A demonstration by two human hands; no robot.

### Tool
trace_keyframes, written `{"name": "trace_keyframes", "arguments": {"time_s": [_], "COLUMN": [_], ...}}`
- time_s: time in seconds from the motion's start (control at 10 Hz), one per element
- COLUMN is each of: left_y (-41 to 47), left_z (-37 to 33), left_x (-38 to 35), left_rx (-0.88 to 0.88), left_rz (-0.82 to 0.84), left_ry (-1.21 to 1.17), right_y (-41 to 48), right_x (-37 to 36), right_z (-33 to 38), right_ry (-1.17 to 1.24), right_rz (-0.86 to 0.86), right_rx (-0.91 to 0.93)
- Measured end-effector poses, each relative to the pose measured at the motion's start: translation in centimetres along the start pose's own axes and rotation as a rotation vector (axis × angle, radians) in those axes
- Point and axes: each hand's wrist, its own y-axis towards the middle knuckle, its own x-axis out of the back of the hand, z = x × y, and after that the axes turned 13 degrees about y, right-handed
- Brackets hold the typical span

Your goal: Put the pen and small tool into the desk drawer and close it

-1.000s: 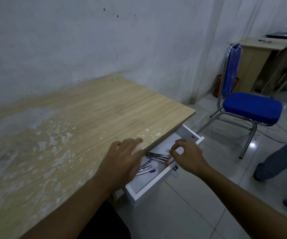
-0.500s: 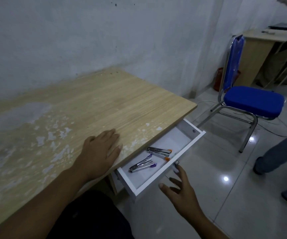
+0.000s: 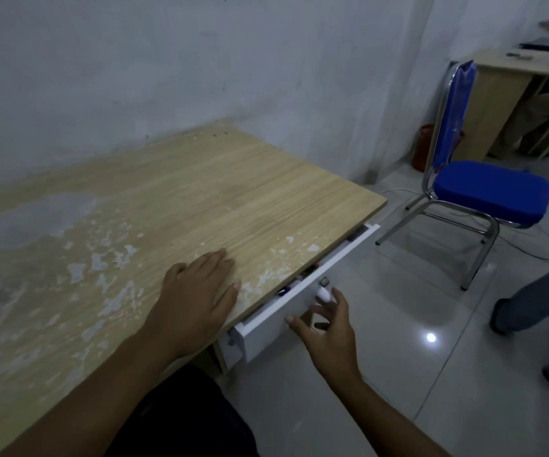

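The white drawer (image 3: pixel 268 331) under the wooden desk (image 3: pixel 180 206) stands only a narrow gap out from the desk edge. Through the gap I glimpse bits of the small items inside (image 3: pixel 283 290); the pen and tool are mostly hidden. My right hand (image 3: pixel 327 328) is against the drawer front, fingers spread, just below its small metal knob (image 3: pixel 324 281). My left hand (image 3: pixel 197 298) lies flat on the desk top near the front edge, holding nothing.
A blue chair (image 3: pixel 484 189) with a chrome frame stands on the tiled floor to the right. Another person's leg and shoe (image 3: pixel 530 301) are at the far right. A second desk (image 3: pixel 503 94) stands in the back corner.
The drawer has slid from wide open to nearly shut. My right hand moved from inside the drawer to its front. My left hand settled flat on the desk.
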Motion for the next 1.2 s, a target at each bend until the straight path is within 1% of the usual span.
{"name": "trace_keyframes", "arguments": {"time_s": [0.1, 0.2, 0.4, 0.5, 0.6, 0.7, 0.8, 0.9, 1.0, 1.1, 1.2], "left_y": [0.0, 0.2, 0.3, 0.4, 0.5, 0.4, 0.3, 0.1, 0.0, -0.6, -1.1], "left_z": [0.2, 0.3, 0.5, 0.5, 0.5, 0.6, 0.3, 0.2, -0.3, -1.0, -0.8], "left_x": [-0.3, -0.3, -0.4, -0.3, -0.3, -0.2, -0.1, 0.1, 0.8, 1.9, 3.4], "left_rx": [-0.002, 0.001, 0.002, 0.005, 0.006, 0.021, 0.039, 0.073, 0.085, 0.106, 0.074], "left_rz": [-0.002, -0.002, -0.007, -0.014, -0.025, -0.035, -0.027, -0.007, 0.032, 0.027, -0.018], "left_ry": [0.005, -0.002, -0.013, -0.023, -0.042, -0.063, -0.072, -0.126, -0.198, -0.325, -0.334], "right_y": [1.7, 3.3, 5.6, 6.5, 7.0, 6.6, 5.5, 4.2, 3.1, 2.4, 1.9], "right_x": [-1.0, -1.8, -3.2, -3.6, -3.1, -2.2, -1.3, -0.5, -0.1, -0.4, -1.8], "right_z": [0.2, 0.0, -0.1, 0.1, 0.4, 0.7, 1.7, 4.1, 7.0, 9.8, 12.6], "right_ry": [0.058, 0.046, -0.03, -0.104, -0.21, -0.263, -0.163, -0.083, 0.003, -0.022, -0.161], "right_rz": [0.016, 0.081, 0.251, 0.277, 0.338, 0.278, 0.079, -0.086, -0.124, -0.035, 0.141], "right_rx": [-0.022, -0.032, -0.151, -0.175, -0.198, -0.139, -0.066, 0.044, 0.168, 0.305, 0.387]}}
